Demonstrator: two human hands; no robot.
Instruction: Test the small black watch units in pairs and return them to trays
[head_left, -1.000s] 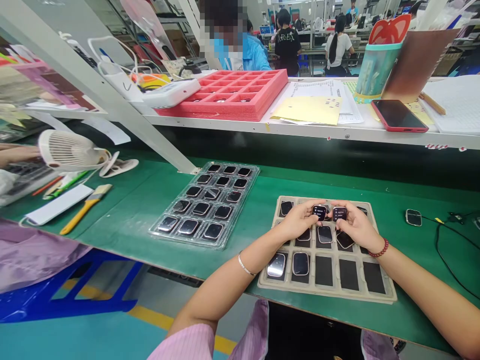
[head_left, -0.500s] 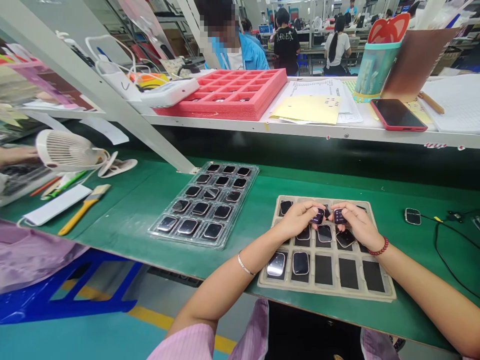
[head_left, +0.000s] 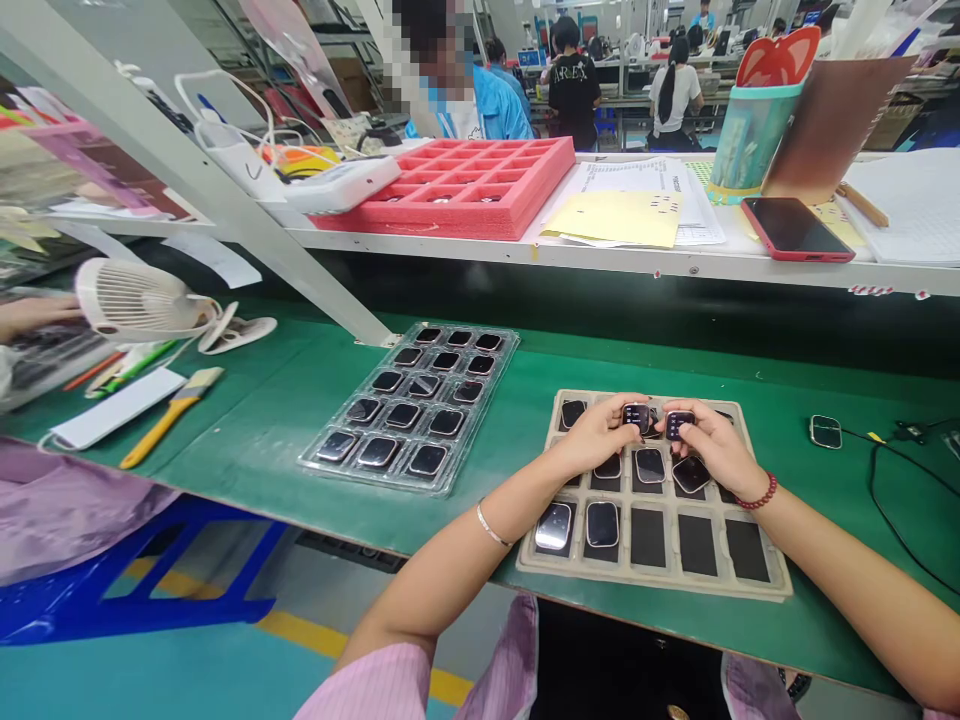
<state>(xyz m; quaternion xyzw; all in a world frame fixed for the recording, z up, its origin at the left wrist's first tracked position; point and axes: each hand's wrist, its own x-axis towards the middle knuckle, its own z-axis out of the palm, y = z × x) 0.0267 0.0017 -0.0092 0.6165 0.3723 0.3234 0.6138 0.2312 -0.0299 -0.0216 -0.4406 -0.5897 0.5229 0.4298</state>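
Observation:
My left hand (head_left: 598, 435) is closed on a smartwatch body (head_left: 637, 416) with a lit screen. A second lit smartwatch body (head_left: 679, 424) is pinched in my right hand (head_left: 712, 447), close beside the first. Both are held over a beige tray (head_left: 645, 575) with dark-lined compartments. Several more watch bodies lie in it, such as one at the front (head_left: 602, 524) and a tilted one (head_left: 691, 474) below my right hand. My hands hide part of the tray's back rows. Three front compartments at the right show only dark lining.
A clear plastic tray (head_left: 457, 470) full of watch bodies lies to the left. Another watch (head_left: 826, 432) sits at right near a black cable (head_left: 874, 500). A brush (head_left: 169, 420) and white fan (head_left: 139, 300) are far left. Above, a shelf (head_left: 615, 255) carries a pink foam tray (head_left: 517, 215) and phone (head_left: 799, 230).
The watch in my left hand has tilted and risen slightly, so its lit screen shows more fully. My right hand's watch has also shifted up a little. The trays stay in place.

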